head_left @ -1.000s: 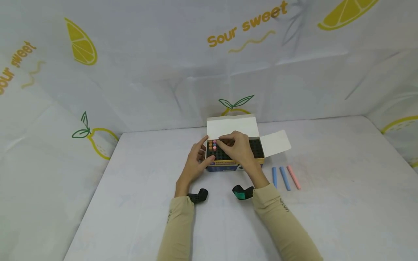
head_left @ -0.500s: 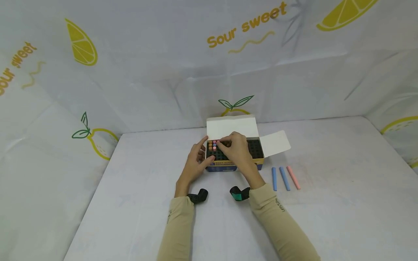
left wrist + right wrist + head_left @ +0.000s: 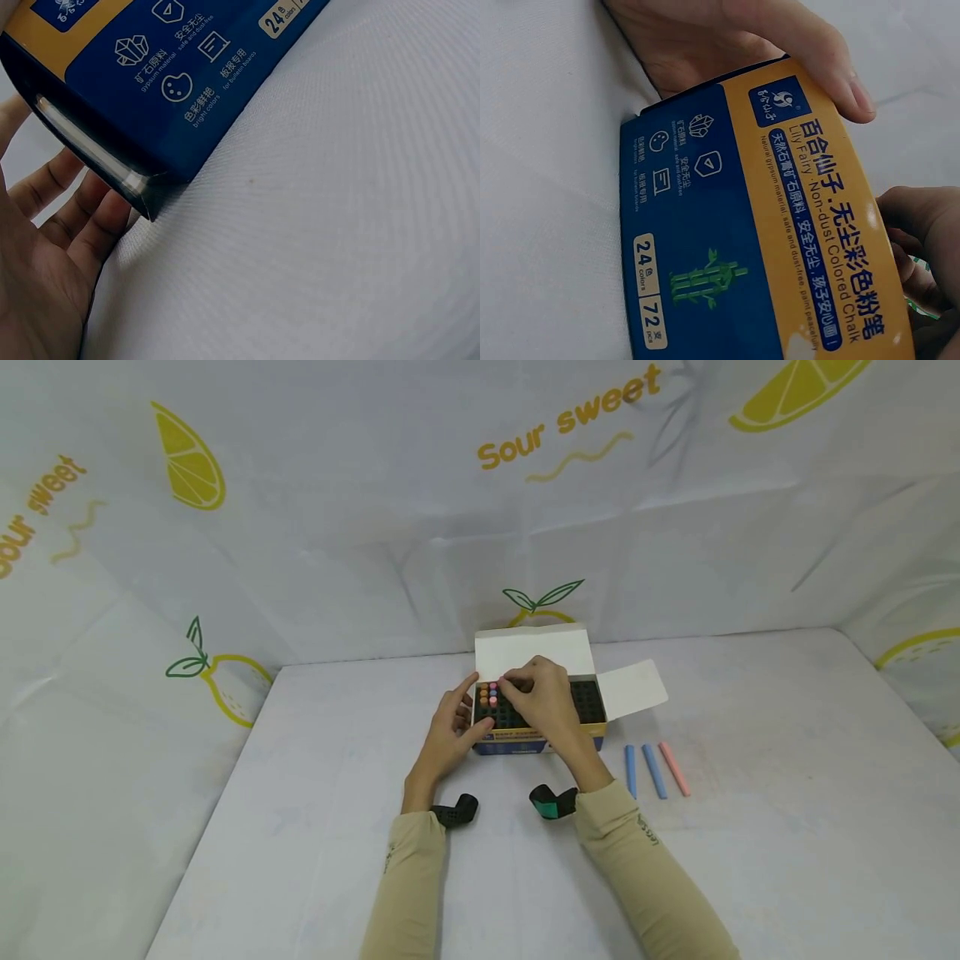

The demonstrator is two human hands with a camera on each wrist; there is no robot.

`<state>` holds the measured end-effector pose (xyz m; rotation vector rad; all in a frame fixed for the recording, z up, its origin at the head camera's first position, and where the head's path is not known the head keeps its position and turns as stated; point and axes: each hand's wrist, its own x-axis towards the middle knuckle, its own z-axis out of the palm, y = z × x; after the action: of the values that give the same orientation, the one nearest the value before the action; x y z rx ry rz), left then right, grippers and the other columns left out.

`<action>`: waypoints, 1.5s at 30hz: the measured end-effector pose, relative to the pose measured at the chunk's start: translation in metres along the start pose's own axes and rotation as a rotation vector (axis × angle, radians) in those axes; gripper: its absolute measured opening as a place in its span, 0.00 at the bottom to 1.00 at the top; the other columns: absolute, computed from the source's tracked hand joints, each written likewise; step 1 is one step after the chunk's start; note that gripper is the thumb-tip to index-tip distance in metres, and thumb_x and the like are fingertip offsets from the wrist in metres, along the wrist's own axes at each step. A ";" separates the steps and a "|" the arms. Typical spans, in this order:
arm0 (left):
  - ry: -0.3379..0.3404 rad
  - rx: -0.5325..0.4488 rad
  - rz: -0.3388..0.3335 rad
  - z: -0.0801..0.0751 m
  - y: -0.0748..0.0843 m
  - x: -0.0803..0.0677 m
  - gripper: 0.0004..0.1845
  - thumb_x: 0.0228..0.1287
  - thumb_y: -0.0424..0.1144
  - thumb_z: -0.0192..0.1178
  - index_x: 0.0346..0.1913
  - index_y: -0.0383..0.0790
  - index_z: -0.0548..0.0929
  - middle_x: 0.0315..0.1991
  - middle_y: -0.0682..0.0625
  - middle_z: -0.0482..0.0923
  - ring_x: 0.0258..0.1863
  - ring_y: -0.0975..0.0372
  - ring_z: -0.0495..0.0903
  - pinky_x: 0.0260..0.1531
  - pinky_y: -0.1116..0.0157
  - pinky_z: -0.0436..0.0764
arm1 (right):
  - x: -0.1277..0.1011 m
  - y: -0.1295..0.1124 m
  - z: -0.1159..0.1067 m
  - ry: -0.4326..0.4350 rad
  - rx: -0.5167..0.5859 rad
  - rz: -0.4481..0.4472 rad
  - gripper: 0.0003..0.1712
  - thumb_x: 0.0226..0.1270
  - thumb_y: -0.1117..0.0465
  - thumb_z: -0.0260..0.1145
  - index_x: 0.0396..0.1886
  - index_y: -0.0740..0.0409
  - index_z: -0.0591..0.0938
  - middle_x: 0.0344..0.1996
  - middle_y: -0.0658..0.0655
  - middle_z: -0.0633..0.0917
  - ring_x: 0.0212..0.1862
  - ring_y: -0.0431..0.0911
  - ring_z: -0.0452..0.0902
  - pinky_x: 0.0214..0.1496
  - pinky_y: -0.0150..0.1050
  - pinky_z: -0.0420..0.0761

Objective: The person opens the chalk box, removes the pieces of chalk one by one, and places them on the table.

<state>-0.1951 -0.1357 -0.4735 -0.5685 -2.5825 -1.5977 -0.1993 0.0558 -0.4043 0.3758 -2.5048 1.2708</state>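
A blue and yellow chalk box (image 3: pixel 510 747) stands with its lid up, showing a dark tray of holes. My left hand (image 3: pixel 442 735) holds the box's left end, thumb at the front edge and index finger towards the back corner. Over the tray, my right hand (image 3: pixel 547 700) pinches a pink chalk (image 3: pixel 501 682) at the back row, mostly hidden by the fingertips. Several orange chalks (image 3: pixel 483 693) and a column of pink and blue chalks (image 3: pixel 493 701) stand in the left holes. In the right wrist view, the box front (image 3: pixel 697 195) reads "Non-dust Colored Chalk".
Two blue chalks (image 3: pixel 654 771) and a pink chalk (image 3: pixel 675 768) lie on the white table right of the box. The white lid (image 3: pixel 531 652) leans back, and a side flap (image 3: pixel 634 689) sticks out right. Black wrist cameras (image 3: pixel 455 811) jut inward from both wrists.
My right hand shifts slightly left and then rises a little, staying over the same back holes. The left hand and the box keep their place.
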 end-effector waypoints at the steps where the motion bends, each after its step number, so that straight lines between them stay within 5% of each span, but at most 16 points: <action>1: 0.000 -0.001 0.001 0.000 0.000 0.000 0.45 0.65 0.70 0.58 0.80 0.58 0.60 0.51 0.43 0.69 0.39 0.60 0.69 0.40 0.67 0.74 | 0.000 0.000 0.000 0.005 0.003 -0.003 0.10 0.66 0.65 0.72 0.40 0.70 0.91 0.31 0.64 0.84 0.31 0.52 0.82 0.31 0.34 0.78; 11: -0.007 -0.005 0.011 0.001 0.002 0.002 0.46 0.64 0.71 0.58 0.81 0.56 0.60 0.52 0.42 0.69 0.40 0.59 0.69 0.41 0.68 0.75 | 0.004 -0.004 0.000 0.063 0.076 0.042 0.11 0.66 0.63 0.73 0.41 0.69 0.91 0.31 0.65 0.83 0.30 0.52 0.80 0.31 0.32 0.74; 24: -0.013 0.000 -0.012 0.001 0.001 0.000 0.46 0.65 0.71 0.58 0.81 0.57 0.60 0.53 0.42 0.69 0.41 0.60 0.71 0.41 0.67 0.76 | 0.006 -0.001 0.004 0.011 0.072 0.036 0.14 0.63 0.63 0.75 0.43 0.70 0.90 0.33 0.66 0.83 0.32 0.54 0.84 0.34 0.41 0.84; 37: 0.000 0.002 -0.016 0.000 0.001 0.000 0.46 0.63 0.73 0.57 0.80 0.58 0.60 0.52 0.42 0.69 0.40 0.59 0.70 0.42 0.66 0.75 | 0.010 -0.015 -0.013 0.125 0.152 0.000 0.13 0.66 0.60 0.74 0.41 0.68 0.91 0.33 0.64 0.82 0.32 0.54 0.84 0.37 0.37 0.82; 45: -0.003 -0.007 -0.003 0.000 -0.001 0.001 0.45 0.65 0.71 0.58 0.81 0.58 0.60 0.52 0.43 0.69 0.40 0.59 0.69 0.42 0.67 0.75 | -0.002 -0.021 -0.032 0.153 0.194 -0.013 0.12 0.63 0.63 0.75 0.41 0.69 0.91 0.32 0.64 0.83 0.31 0.53 0.84 0.36 0.26 0.79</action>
<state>-0.1958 -0.1361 -0.4737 -0.5678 -2.5820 -1.6093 -0.1846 0.0697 -0.3716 0.3244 -2.2579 1.4835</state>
